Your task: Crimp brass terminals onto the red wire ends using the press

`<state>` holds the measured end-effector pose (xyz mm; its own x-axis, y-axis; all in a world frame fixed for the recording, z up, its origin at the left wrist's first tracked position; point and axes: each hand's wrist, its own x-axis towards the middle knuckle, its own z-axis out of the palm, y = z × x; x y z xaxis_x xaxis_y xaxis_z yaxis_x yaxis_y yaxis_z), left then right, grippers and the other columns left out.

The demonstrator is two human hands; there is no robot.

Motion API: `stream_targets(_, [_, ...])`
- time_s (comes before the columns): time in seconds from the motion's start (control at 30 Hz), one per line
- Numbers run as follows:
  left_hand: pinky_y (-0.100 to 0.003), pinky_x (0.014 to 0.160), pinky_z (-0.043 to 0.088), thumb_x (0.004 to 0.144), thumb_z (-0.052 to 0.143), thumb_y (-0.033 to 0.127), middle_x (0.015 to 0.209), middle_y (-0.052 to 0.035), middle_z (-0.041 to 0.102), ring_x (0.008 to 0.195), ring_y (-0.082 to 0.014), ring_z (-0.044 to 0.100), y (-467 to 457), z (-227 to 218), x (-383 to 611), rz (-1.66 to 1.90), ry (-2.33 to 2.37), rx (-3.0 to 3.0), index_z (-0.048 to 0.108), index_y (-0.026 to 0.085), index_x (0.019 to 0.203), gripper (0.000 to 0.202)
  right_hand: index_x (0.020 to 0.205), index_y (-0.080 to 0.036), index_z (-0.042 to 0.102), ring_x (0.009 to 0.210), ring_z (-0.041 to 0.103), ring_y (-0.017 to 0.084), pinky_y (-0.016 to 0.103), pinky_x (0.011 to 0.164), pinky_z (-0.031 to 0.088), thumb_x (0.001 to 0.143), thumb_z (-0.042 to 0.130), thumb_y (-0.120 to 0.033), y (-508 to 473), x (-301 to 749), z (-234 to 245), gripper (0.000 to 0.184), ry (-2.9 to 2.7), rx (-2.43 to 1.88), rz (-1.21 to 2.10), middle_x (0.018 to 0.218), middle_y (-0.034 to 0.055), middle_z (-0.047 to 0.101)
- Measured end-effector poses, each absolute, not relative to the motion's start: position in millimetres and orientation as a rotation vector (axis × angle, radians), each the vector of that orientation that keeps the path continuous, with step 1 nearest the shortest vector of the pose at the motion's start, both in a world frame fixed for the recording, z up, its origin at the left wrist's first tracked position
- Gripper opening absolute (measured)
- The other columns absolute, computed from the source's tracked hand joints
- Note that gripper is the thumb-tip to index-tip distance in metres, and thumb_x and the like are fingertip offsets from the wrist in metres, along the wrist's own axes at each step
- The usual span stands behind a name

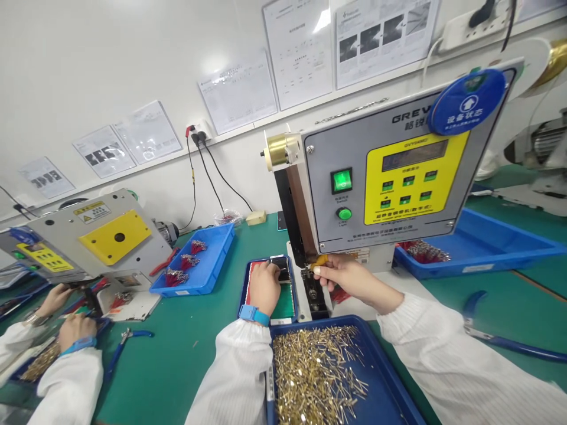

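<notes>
While the right hand (343, 276) sits at the nearer machine (358, 141), fingers risk pinching

Were it to cycle, thumb and forefinger, drawn together below the machine's lower left corner, might be caught; whatever lies between them is too small to tell. Just left of the machine, the left hand (264, 287) curls over a sectioned tray (244, 286) of coloured pieces (287, 302); whether it grips one, I cannot tell.

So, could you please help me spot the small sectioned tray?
Find the nearest grey machine. To its lower left, under the left hand, lies the small tray; red, black and green sections distinguish it from the tray of golden pieces.
</notes>
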<state>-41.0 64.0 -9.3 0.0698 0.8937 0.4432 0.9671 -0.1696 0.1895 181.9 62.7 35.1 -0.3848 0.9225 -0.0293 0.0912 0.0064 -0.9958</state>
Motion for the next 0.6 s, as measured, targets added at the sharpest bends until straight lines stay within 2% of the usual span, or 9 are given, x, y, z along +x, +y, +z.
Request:
stream_targets(0.3, [-0.034, 0.08, 0.044, 0.094, 0.047, 0.011, 0.091, -0.0053, 0.062, 0.089, -0.0206, 0.053, 45.3, 1.5, -18.1, -1.162, -1.428, -2.27, 0.059, 0.018, 0.089, 0.015, 0.075, -0.018, 0.056, 0.049, 0.051, 0.01, 0.023, 0.051, 0.044, 0.085, 0.055, -0.022, 65.9, 180.6, 27.8, 0.011, -1.59, -1.064, 1.413, 0.061, -0.0009, 0.058])
stream_targets(0.6, [-0.034, 0.08, 0.045, 0.096, 0.043, 0.013, 0.094, -0.0062, 0.062, 0.09, -0.0194, 0.054, 37.7, 5.0, -13.2, -1.219, -1.311, -2.255, 0.062, 0.018, 0.096, 0.02, 0.075, -0.018, 0.056, 0.05, 0.052, 0.011, 0.025, 0.052, 0.045, 0.083, 0.057, -0.028, 68.3, 181.5, 24.4, 0.012, -1.605, -1.006, 1.409, 0.061, -0.0008, 0.057])
